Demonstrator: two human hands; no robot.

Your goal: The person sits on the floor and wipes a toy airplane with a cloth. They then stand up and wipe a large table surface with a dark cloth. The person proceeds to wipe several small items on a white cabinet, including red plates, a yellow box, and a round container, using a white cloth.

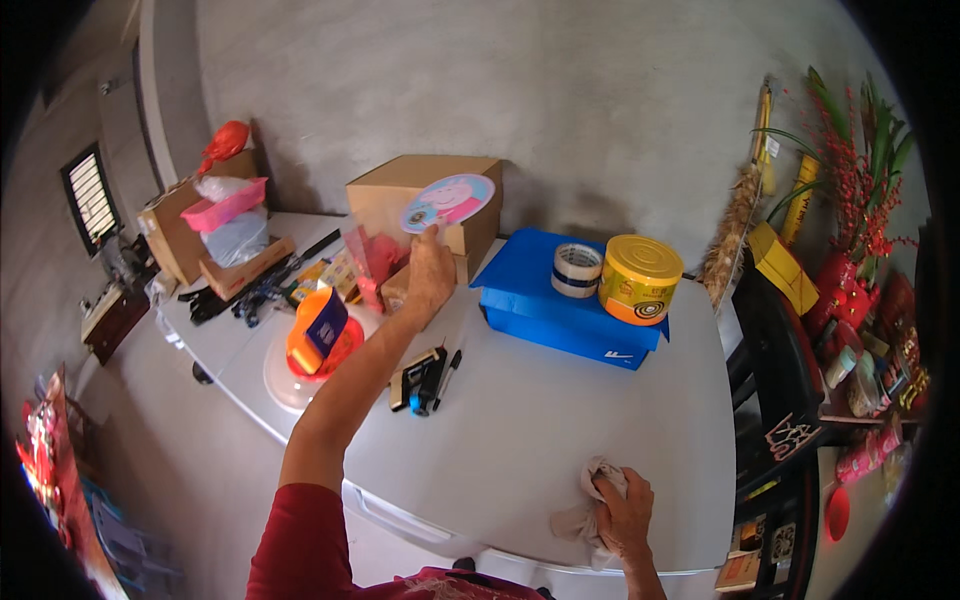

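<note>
My left hand [431,275] is stretched out over the far part of the table, its fingers closed on the lower edge of a round hand fan [450,201] with a pink cartoon figure on light blue. The fan is raised in front of a brown cardboard box [390,180]. At the near right, my right hand [628,510] grips a crumpled pale cloth [580,522] that rests on the grey tabletop [560,430]. Between my arms lie a black pen [448,378] and some small black items [415,378].
A blue shoebox [560,325] carries a roll of tape [577,270] and a yellow tin [641,280]. Left of my forearm, an orange bottle-like container [312,335] stands on a round red-and-clear lid. Bags, cartons and a pink basket [225,208] crowd the far left. Black chairs [780,370] stand right.
</note>
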